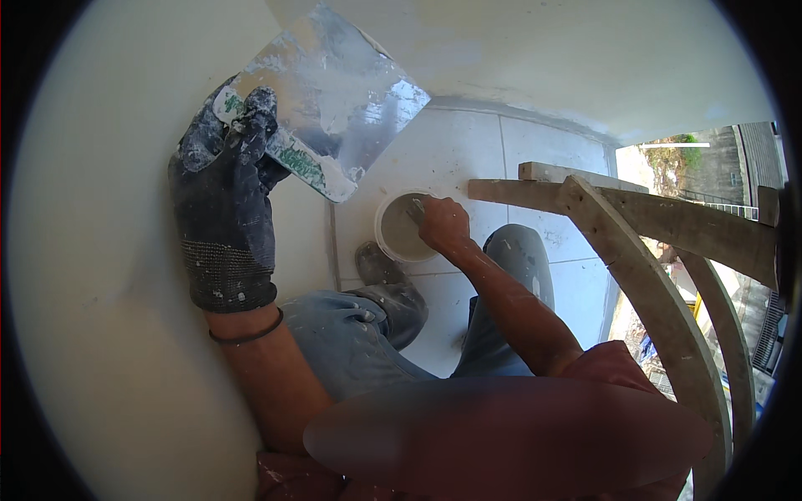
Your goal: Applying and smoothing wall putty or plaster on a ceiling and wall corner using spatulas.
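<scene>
My left hand [230,184], in a dark glove smeared with white, grips a wide plastering blade [334,92] by the green strip along its back edge. The blade's broad metal face is raised and streaked with white plaster. Bare and closed, my right hand [444,225] is over the rim of a white bucket [379,232] on the floor. In that fist is what looks like a putty knife [415,212], pointing down into the bucket. Greyish paste [405,238] lies inside the bucket. My fingers hide the knife's handle.
A pale wall [109,250] stands close on my left and another wall [543,58] rises ahead. My boot [378,263] is beside the bucket on the tiled floor [459,150]. Wooden beams [652,209] cross on the right, with a drop to the outdoors beyond.
</scene>
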`<action>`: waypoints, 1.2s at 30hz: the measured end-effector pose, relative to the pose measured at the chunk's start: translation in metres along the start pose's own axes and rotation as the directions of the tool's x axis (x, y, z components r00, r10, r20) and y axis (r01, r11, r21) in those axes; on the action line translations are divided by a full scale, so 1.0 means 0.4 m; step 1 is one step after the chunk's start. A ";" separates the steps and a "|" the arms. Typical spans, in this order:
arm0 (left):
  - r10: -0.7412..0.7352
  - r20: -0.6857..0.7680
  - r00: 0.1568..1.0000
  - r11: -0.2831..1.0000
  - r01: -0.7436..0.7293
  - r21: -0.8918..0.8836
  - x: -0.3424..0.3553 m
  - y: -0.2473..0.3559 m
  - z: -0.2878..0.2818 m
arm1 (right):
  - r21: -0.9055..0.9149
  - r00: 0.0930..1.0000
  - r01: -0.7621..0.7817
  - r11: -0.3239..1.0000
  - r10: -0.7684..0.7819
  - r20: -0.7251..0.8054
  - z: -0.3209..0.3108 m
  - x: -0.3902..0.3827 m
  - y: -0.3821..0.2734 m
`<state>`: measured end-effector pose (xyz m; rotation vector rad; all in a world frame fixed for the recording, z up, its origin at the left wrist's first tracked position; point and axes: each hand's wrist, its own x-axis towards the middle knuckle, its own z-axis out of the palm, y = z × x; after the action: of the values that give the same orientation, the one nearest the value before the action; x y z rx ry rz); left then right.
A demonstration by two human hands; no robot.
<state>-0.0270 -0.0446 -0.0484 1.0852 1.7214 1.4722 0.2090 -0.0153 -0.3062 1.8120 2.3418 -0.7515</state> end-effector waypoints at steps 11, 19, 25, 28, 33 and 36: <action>0.401 0.178 0.899 0.698 -0.425 0.576 0.001 -0.026 -0.015 | -0.073 0.998 0.052 0.996 -0.053 -0.019 0.112 0.048 -0.017; 0.557 0.212 0.803 0.427 -0.496 0.756 0.007 -0.062 -0.031 | -0.057 0.989 0.139 0.989 -0.141 -0.033 0.128 0.042 -0.004; 0.569 0.276 0.775 0.353 -0.533 0.769 0.011 -0.055 -0.038 | -0.130 0.974 0.211 0.969 -0.220 -0.054 0.142 0.049 -0.019; 0.542 0.206 0.815 0.540 -0.525 0.658 0.005 -0.051 -0.032 | -0.121 0.977 0.204 0.971 -0.209 -0.032 0.180 0.063 -0.016; 0.567 0.262 0.781 0.435 -0.554 0.710 0.009 -0.050 -0.031 | -0.130 0.930 0.359 0.924 -0.367 -0.038 0.223 0.081 0.005; 0.417 0.114 0.902 0.776 -0.419 0.471 -0.005 -0.033 -0.011 | -0.091 0.921 0.389 0.917 -0.389 0.017 0.201 0.069 0.002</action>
<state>-0.0325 -0.0490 -0.0605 1.8394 1.9965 1.2966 0.1835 -0.0252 -0.3867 1.3213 2.7263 -0.6618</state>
